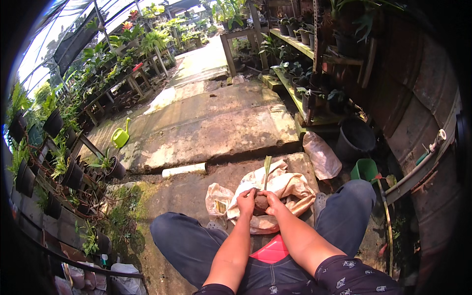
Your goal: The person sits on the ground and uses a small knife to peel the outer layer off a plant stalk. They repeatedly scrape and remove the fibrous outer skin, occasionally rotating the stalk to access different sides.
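My left hand (pixel 246 201) and my right hand (pixel 272 202) meet over an open woven sack (pixel 295 182) between my knees. Between them they hold a rounded brown clump (pixel 261 202), which looks like a root ball of soil. From its top a long green leaf or stem (pixel 267 171) stands upright, pointing away from me. The fingers of both hands press on the clump's upper sides. A smaller translucent plastic bag (pixel 217 199) leans against the sack's left side. What lies inside the sack is mostly hidden by my hands and its folds.
A pink stool (pixel 271 250) shows between my thighs. To the right are a full pale bag (pixel 320 156), a black bucket (pixel 356 138) and a green plastic container (pixel 364 169). A white pipe piece (pixel 184 170), a potted plant (pixel 115 167) and a lime-green watering can (pixel 120 137) lie leftward.
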{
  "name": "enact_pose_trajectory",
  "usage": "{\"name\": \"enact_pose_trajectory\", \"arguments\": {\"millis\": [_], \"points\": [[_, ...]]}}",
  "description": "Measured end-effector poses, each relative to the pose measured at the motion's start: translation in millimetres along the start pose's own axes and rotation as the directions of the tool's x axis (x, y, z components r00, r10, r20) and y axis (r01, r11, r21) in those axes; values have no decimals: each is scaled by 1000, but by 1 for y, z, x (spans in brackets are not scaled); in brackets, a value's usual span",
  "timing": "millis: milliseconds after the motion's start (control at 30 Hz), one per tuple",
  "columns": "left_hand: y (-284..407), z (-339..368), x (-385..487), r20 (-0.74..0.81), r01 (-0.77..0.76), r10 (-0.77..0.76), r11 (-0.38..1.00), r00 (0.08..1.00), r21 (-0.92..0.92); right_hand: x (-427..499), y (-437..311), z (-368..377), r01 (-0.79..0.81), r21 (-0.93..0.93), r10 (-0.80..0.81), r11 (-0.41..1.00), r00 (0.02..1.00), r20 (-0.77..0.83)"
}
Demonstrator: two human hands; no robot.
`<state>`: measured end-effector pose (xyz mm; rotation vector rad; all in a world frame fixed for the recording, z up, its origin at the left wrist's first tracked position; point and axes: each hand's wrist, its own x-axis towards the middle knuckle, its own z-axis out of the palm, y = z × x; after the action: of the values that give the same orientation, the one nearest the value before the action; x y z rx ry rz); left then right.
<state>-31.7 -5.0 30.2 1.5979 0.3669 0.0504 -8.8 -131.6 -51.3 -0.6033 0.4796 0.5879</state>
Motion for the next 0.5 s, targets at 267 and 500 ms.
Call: {"name": "enact_pose_trajectory", "arguments": {"millis": [267,500], "points": [[-15,20,-30,242,-513,455,697,857,501,-41,-3,31,294,203,-279,934,955,-97],[8,31,-43,264,-613,562,636,784,469,-20,-20,3,198,141,-182,970,976,-121]]}}
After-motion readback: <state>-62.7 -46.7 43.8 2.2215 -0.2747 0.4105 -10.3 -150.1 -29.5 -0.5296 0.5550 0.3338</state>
